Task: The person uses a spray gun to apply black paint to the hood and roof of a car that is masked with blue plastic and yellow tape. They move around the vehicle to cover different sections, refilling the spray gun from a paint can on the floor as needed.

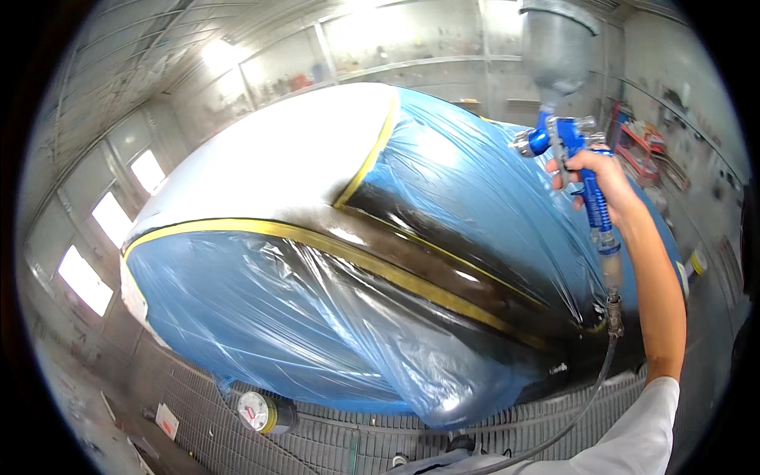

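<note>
Clearly, from my remote seat, I have the blue spray gun (564, 136) in the upper right of the frame, its metal nozzle pointing left over the covered vehicle body (277, 150). Its long axis runs nearly upright, leaning so the handle's foot slants toward the lower right. My right hand (598, 166) is wrapped around that handle, fingers at the silver trigger; the left hand is outside my view, so I cannot tell its state.

On top of the gun sits a grey, rounded cup (556, 55); its contents I cannot make out. Below the handle, a cloudy cylinder (610, 273) leads to a metal coupling and a dark, flexible hose (603, 372). At lower left, a tin (285, 416) with a pale round top stands on ribbed floor grating (332, 443), its inside hidden.

Crinkled, shiny blue film (261, 293) wraps the curved body, edged by yellow tape (297, 233). Between lie a smooth white panel and a glossy dark strip (412, 253).
</note>
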`<state>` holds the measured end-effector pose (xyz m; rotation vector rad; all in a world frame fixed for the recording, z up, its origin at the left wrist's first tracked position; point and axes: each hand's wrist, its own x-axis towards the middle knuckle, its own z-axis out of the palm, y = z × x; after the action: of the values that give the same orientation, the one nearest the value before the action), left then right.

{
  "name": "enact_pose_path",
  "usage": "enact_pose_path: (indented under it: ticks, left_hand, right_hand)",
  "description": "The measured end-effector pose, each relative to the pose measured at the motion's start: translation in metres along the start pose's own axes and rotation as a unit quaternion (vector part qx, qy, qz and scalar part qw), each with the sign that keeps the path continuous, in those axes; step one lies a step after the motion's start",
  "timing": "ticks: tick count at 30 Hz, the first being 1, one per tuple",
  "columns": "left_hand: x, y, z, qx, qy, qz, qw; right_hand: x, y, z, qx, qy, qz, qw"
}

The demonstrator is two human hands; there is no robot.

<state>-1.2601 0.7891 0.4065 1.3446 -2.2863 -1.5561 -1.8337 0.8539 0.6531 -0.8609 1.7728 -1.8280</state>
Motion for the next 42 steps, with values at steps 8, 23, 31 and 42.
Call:
enact_pose_path:
  ticks: [8,23,31,42]
  left_hand:
    - [-0.019,0.083,0.022,-0.253,0.018,-0.103,0.962]
    - [0.004,0.112,0.035,-0.202,0.077,-0.009,0.976]
    - [0.016,0.137,0.048,-0.224,0.141,0.054,0.963]
    - [0.006,0.152,0.028,-0.317,0.097,-0.045,0.942]
  right_hand:
    - [0.077,0.009,0.092,0.032,-0.302,0.094,0.948]
    - [0.258,-0.011,0.117,-0.098,-0.174,-0.055,0.978]
    - [0.343,0.002,0.111,-0.093,-0.072,-0.108,0.987]
    - [0.394,0.010,0.128,-0.126,0.024,-0.139,0.982]
